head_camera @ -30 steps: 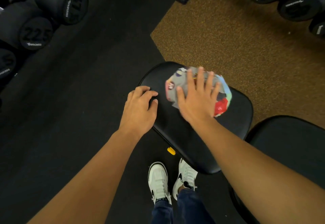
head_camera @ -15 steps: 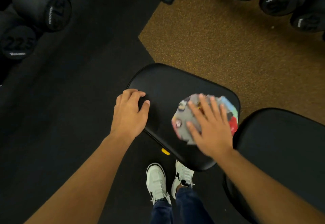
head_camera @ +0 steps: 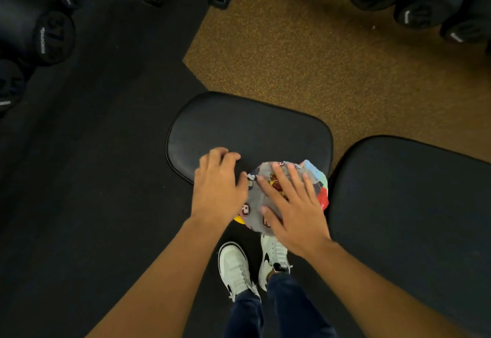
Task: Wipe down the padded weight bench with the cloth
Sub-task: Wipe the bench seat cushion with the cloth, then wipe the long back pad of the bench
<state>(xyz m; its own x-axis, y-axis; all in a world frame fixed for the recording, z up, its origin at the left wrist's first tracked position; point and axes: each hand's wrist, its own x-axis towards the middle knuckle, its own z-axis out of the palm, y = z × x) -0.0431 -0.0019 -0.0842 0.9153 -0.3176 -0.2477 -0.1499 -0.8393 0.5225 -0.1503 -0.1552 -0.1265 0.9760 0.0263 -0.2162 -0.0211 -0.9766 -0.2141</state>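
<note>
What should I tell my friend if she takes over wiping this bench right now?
Right hand: flat, fingers spread, pressing the colourful cloth onto the near end of the seat pad.
Left hand: fingers curled, resting on the pad's near left edge beside the cloth.
Done: cannot tell from this view how much is already wiped.
Left: probably the bare far part of the seat pad, and the second pad on the right, which has no cloth on it.
</note>
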